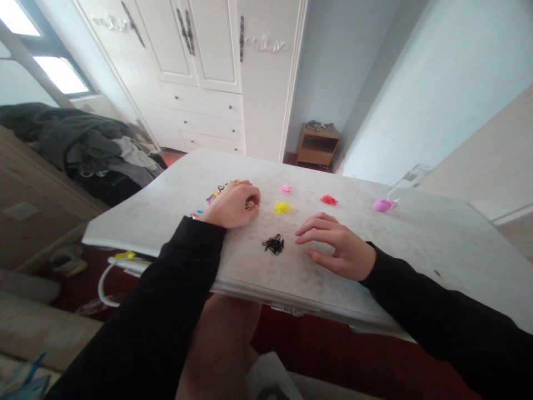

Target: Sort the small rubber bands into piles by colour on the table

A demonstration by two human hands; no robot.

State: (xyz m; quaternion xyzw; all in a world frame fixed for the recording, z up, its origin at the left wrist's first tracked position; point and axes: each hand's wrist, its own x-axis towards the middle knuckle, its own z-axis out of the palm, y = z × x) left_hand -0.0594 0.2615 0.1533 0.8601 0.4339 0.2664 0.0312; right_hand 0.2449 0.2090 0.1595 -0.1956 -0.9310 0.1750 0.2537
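Observation:
My left hand (234, 205) is curled closed on the left part of the white table, with small coloured bands showing inside the curl of its fingers. Mixed coloured small elastic bands (214, 194) lie just beyond and beside it, partly hidden by the hand. To the right of that hand are separate piles of bands: yellow (282, 208), pink (285, 189) and red (328, 199). A black pile (273, 244) sits nearer to me, between the two hands. My right hand (337, 247) is open at the right of the black pile, fingers bent and apart, holding nothing.
On the table (437, 250), a purple object (383, 205) lies at the right beside a clear plastic container (410, 179). A white wardrobe (200, 72) and a small wooden cabinet (318, 145) stand behind. Dark clothes (91, 144) are heaped at the left.

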